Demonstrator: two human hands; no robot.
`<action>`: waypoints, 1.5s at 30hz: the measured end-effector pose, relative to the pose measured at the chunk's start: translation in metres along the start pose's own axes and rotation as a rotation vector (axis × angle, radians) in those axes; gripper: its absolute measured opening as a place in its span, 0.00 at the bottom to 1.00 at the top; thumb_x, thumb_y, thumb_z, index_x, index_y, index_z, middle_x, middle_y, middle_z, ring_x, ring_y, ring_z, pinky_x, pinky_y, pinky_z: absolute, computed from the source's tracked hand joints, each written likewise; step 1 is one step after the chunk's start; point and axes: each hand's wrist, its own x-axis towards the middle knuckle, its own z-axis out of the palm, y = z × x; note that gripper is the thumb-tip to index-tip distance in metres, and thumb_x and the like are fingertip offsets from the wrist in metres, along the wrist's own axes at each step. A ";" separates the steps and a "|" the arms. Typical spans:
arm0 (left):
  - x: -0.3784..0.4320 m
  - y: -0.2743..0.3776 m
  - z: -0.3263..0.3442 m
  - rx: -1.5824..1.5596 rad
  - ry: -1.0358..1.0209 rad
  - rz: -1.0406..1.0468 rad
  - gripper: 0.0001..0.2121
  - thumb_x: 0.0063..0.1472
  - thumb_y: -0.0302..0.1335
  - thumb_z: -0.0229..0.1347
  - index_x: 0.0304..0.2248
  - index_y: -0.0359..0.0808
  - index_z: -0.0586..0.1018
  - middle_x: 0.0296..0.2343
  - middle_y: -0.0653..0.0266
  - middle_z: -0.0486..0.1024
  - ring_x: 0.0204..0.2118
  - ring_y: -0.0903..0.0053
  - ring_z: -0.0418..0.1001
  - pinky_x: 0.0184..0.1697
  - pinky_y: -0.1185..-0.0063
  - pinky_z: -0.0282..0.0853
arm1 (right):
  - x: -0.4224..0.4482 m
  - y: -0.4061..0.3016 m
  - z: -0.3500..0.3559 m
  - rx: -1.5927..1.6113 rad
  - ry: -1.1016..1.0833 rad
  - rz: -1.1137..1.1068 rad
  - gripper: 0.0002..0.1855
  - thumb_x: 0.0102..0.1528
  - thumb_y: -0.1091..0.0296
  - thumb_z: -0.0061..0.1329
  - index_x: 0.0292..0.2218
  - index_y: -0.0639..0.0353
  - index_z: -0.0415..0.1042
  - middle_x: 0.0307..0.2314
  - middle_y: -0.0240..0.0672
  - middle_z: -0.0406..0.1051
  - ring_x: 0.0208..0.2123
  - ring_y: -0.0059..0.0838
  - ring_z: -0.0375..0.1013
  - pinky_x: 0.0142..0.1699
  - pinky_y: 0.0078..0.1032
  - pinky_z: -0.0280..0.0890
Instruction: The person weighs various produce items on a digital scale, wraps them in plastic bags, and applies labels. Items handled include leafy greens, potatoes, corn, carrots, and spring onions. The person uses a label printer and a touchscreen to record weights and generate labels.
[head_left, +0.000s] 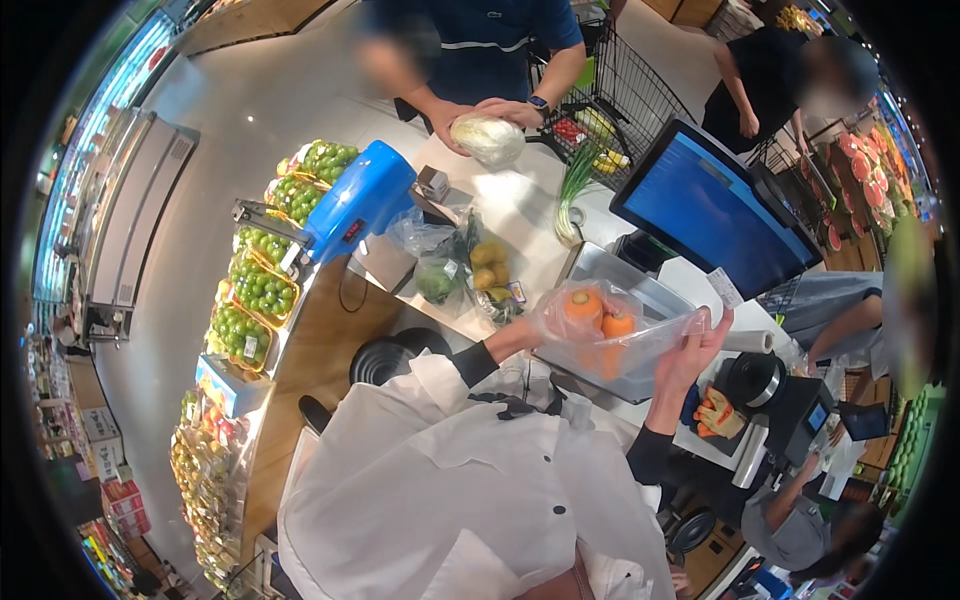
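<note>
My left hand (529, 328) grips the near side of a clear plastic bag (656, 330) over a metal weighing tray (658, 287). Orange carrots (583, 307) lie inside the bag, partly blurred by the film. The bag's gathered end is pinched in my right hand (682, 356). A white printed label (724, 288) clings to a raised fingertip of that hand. Left of the bag, the white counter (525, 259) carries bagged yellow-brown round produce (490, 264) and bagged green vegetables (439, 280). Whether the bag touches the tray, I cannot tell.
Across the counter, a person's hands hold a wrapped cabbage (489, 140). Spring onions (574, 191) lie near a monitor (712, 202). A blue machine (356, 206) stands left, beside packed green fruit (262, 289). Gloves (718, 412) and a black scale (795, 409) sit right.
</note>
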 end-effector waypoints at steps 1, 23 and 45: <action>0.001 0.008 0.003 0.027 0.007 0.046 0.19 0.48 0.28 0.66 0.40 0.35 0.76 0.40 0.64 0.76 0.45 0.78 0.73 0.52 0.77 0.67 | 0.003 0.000 0.001 -0.014 -0.019 -0.036 0.33 0.59 0.78 0.43 0.61 0.62 0.43 0.25 0.25 0.61 0.25 0.10 0.57 0.31 0.11 0.54; 0.015 -0.038 -0.006 0.123 -0.160 -0.147 0.14 0.66 0.33 0.46 0.44 0.30 0.73 0.42 0.61 0.74 0.46 0.76 0.72 0.52 0.76 0.64 | -0.002 -0.044 0.006 -0.253 -0.568 0.124 0.32 0.60 0.76 0.44 0.61 0.65 0.45 0.21 0.20 0.59 0.23 0.07 0.55 0.27 0.11 0.48; 0.027 -0.056 0.028 -0.299 -0.291 -0.328 0.17 0.54 0.24 0.59 0.44 0.36 0.72 0.39 0.69 0.72 0.40 0.78 0.69 0.45 0.77 0.65 | -0.063 0.048 -0.184 -0.107 0.058 0.457 0.12 0.61 0.68 0.47 0.43 0.65 0.73 0.47 0.33 0.69 0.48 0.20 0.66 0.53 0.21 0.60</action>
